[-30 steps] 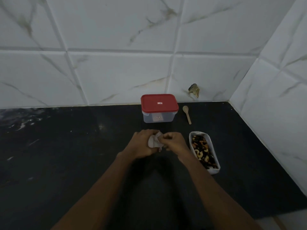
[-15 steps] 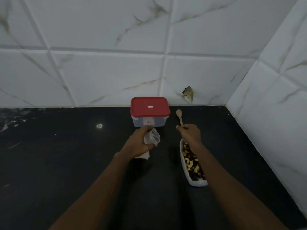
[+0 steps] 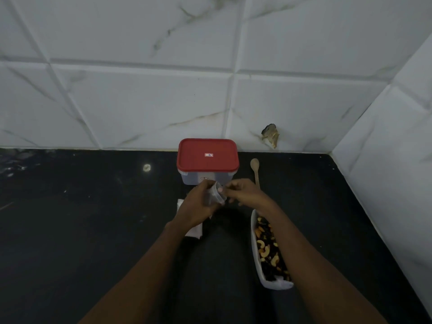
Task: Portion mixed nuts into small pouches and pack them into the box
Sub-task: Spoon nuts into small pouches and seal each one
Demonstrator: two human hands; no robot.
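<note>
We hold a small clear pouch (image 3: pixel 217 195) just in front of the box (image 3: pixel 205 179), a little above the counter (image 3: pixel 93 230). Our left hand (image 3: pixel 198 206) has its fingers curled round the body of the pouch, with the mouth turned to the right. Our right hand (image 3: pixel 245 194) meets it there, fingertips closed on the rim as if to pull it open. The light is too dim to tell how wide the mouth gapes or whether anything is inside.

The box stands at the back by the wall with its red lid (image 3: pixel 208 155) on. The spoon (image 3: pixel 255 170) lies just to its right, bowl toward the wall, the handle end hidden behind the right hand. The tray (image 3: pixel 275 285) of nuts (image 3: pixel 265 249) lies on the right, partly under our right forearm. A white stack (image 3: pixel 194 231), likely spare pouches, lies under the left wrist.

We judge the step to be opening a pouch for filling, early in the task. Next the right hand should let go of the rim, take the spoon and scoop from the tray. The left hand must hold the mouth open and upright, since thin film may fold shut and spill nuts. The lid has to come off before any packing.
</note>
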